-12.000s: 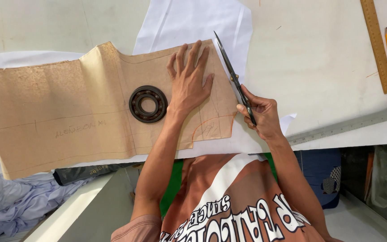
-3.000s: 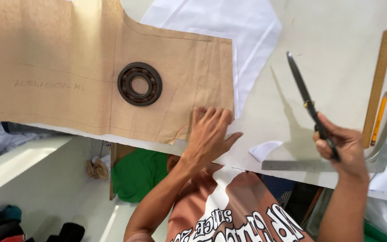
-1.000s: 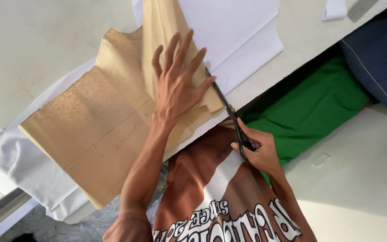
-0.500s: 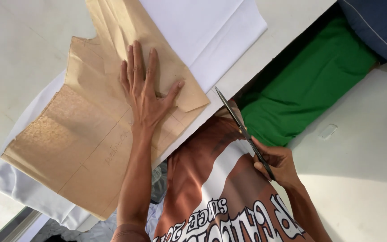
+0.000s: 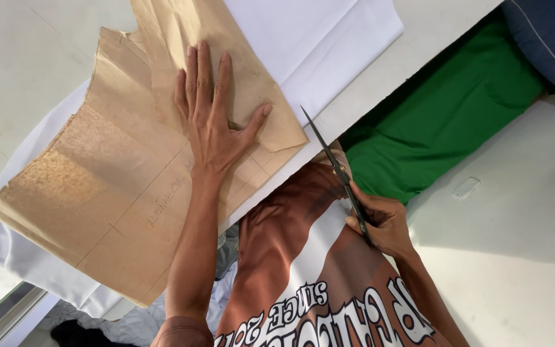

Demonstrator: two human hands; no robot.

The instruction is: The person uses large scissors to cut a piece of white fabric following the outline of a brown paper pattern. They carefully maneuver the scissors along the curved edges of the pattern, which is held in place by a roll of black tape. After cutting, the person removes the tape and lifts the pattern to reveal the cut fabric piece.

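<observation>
Two hands at work: left hand [image 5: 210,122] pressed flat, fingers spread, pinning brown paper pattern [image 5: 130,186] over white fabric [image 5: 329,51] on the worktop [image 5: 27,58]; right hand [image 5: 383,222], grip closed around scissors [image 5: 335,170], best cutting close along the pattern's edge.

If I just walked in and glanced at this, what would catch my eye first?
Most likely the left hand pressed flat, fingers spread, on a big brown paper pattern that lies over white fabric on the pale table. Next, the dark scissors in the right hand, blades shut and pointing toward the pattern's corner, not touching it. A bright green cloth shows below the table edge at upper right.
</observation>
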